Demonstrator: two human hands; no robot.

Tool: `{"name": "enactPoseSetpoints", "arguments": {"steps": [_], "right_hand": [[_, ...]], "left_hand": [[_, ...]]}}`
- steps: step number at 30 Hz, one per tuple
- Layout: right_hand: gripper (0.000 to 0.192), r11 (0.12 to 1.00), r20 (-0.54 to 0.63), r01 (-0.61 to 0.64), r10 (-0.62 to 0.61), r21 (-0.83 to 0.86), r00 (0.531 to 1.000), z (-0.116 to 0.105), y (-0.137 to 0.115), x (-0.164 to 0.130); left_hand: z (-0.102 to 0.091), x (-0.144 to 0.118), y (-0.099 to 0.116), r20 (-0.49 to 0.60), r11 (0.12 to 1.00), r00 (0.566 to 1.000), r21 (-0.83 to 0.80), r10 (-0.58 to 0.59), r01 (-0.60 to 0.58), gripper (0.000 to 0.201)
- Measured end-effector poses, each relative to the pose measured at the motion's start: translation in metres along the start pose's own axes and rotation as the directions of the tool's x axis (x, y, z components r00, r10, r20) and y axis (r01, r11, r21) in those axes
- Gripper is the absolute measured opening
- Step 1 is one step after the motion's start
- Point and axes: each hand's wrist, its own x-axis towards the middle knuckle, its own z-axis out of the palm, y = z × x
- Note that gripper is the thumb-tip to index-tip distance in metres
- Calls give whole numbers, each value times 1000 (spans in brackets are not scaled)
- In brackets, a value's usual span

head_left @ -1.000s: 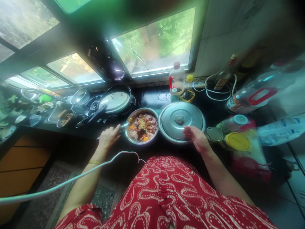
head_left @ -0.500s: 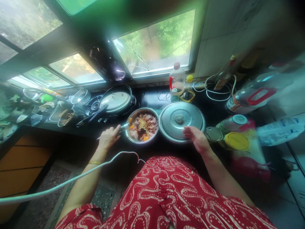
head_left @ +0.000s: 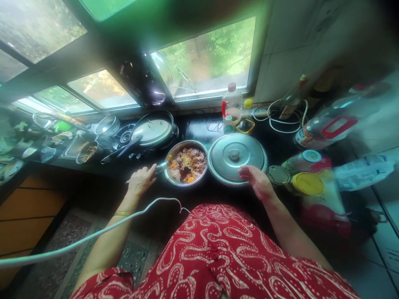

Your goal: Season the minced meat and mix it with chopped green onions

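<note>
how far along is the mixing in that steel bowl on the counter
Done: meat, orange pieces and a yellow topping sit in the steel bowl. In hand: the left hand holds a spoon dipped at the bowl's edge; the right hand rests at the rim of the big lid. Left: ingredients lie in separate patches, so blending looks unfinished.

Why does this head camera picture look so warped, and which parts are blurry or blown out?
Head view: wide-angle lens bends the window frames and counter edge; daylight through the window is overexposed, with a green haze along the top; bottles at right smear into blur; the steel bowl of food, flat lid, left hand and right hand are fairly sharp.
</note>
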Motion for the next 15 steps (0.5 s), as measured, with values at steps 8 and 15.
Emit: {"name": "enactPoseSetpoints", "arguments": {"steps": [8,15], "right_hand": [[33,1000,29,-13,13,7,1000,0,2,-1],[32,1000,71,-20,19,16,997,3,5,2]], "left_hand": [[2,-15,2,5,1000,1000,5,-23,23,55],[-1,-29,3,39,996,996,-25,-83,84,55]]}}
